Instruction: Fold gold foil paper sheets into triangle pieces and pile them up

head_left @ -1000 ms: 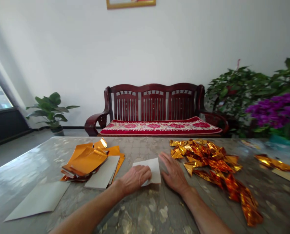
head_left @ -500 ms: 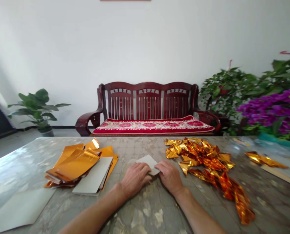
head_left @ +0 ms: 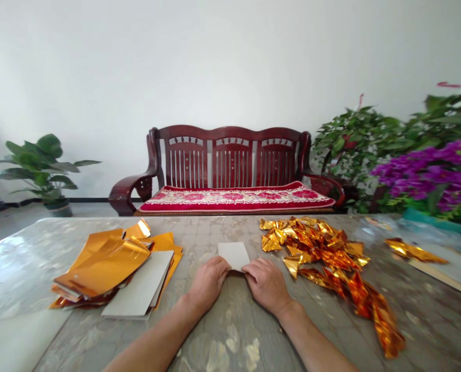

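Observation:
A small sheet of paper (head_left: 234, 254), pale side up, lies on the table between my two hands. My left hand (head_left: 211, 279) pinches its near left corner, the fingers curled. Its near right corner is gripped by my right hand (head_left: 265, 281), thumb and fingers closed. The near edge is lifted slightly, with a dark shadow beneath. Left of my hands rests a messy stack of gold foil paper (head_left: 110, 263), some sheets showing their pale backs (head_left: 141, 284). To the right sits a heap of folded, shiny gold foil pieces (head_left: 319, 245), trailing toward the near right.
The patterned table (head_left: 230, 330) spans the foreground. A pale sheet (head_left: 21, 338) lies at the near left. One gold piece (head_left: 412, 251) and clear plastic (head_left: 428, 232) are at the right. Beyond are a wooden bench (head_left: 232, 160), a potted plant (head_left: 46, 165) and purple flowers (head_left: 435, 170).
The paper has turned from a diamond angle to nearly square with me. Both hands now hold its near corners, the left having shifted slightly left. The whole view has swung a little.

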`<control>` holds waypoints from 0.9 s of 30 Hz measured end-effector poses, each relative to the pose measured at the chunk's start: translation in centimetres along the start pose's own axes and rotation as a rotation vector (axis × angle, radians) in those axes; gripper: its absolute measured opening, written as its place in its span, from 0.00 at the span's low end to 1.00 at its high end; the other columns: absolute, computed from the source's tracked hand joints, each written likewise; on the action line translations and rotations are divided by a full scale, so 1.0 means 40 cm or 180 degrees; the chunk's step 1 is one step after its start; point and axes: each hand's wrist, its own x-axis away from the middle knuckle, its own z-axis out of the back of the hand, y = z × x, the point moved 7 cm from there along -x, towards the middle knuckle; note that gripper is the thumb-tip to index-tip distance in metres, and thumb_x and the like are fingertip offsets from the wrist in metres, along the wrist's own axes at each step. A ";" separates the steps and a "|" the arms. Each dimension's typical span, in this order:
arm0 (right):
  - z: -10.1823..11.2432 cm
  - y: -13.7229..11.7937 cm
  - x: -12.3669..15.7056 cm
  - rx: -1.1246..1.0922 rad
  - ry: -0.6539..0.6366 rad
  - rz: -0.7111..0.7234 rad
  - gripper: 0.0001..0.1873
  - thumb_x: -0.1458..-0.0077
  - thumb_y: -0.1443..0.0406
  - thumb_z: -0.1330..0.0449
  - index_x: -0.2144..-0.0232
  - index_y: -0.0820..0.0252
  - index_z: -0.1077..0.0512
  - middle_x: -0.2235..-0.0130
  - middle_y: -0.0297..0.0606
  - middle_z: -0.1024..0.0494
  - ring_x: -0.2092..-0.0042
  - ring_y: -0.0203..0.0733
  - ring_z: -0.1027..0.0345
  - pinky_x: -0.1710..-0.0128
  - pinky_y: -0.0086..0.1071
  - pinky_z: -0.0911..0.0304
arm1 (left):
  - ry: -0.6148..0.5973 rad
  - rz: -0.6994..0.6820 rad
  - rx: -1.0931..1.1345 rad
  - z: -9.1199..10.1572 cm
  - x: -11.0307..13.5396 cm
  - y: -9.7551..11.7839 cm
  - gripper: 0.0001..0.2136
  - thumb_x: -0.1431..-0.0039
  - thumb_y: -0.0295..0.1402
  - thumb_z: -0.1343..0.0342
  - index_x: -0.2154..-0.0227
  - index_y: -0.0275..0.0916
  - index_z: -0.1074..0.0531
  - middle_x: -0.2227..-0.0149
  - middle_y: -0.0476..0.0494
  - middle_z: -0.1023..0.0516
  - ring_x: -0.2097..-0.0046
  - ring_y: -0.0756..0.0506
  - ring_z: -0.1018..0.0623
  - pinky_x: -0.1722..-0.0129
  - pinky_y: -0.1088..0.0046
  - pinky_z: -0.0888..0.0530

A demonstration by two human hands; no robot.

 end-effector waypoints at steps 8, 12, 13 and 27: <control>-0.005 0.009 -0.003 -0.0223 -0.0143 -0.0141 0.07 0.39 0.67 0.42 0.66 0.54 0.23 0.67 0.34 0.21 0.62 0.41 0.31 0.61 0.32 0.44 | 0.0008 0.0054 -0.0236 0.009 0.004 0.004 0.11 0.33 0.33 0.52 0.67 0.42 0.25 0.65 0.45 0.23 0.61 0.46 0.23 0.61 0.73 0.31; -0.001 0.019 -0.005 -0.0336 -0.0222 -0.0272 0.10 0.37 0.65 0.44 0.67 0.54 0.23 0.68 0.34 0.22 0.62 0.41 0.31 0.61 0.32 0.43 | -0.0065 0.0155 -0.0237 0.011 0.000 -0.002 0.12 0.33 0.33 0.53 0.69 0.41 0.25 0.65 0.45 0.22 0.60 0.46 0.24 0.60 0.73 0.32; 0.001 0.019 -0.006 -0.0340 -0.0241 -0.0277 0.11 0.36 0.64 0.45 0.68 0.55 0.23 0.68 0.35 0.22 0.62 0.41 0.31 0.61 0.32 0.43 | -0.0090 0.0164 -0.0235 0.012 0.000 -0.003 0.13 0.33 0.33 0.53 0.69 0.40 0.25 0.65 0.45 0.22 0.60 0.46 0.24 0.60 0.73 0.32; -0.009 0.042 -0.006 -0.0529 -0.0455 -0.0690 0.13 0.38 0.64 0.44 0.73 0.56 0.24 0.68 0.34 0.23 0.61 0.39 0.31 0.63 0.29 0.43 | 0.0049 0.0520 -0.0106 0.018 -0.002 -0.041 0.13 0.37 0.34 0.48 0.77 0.39 0.26 0.69 0.46 0.23 0.61 0.47 0.25 0.58 0.73 0.33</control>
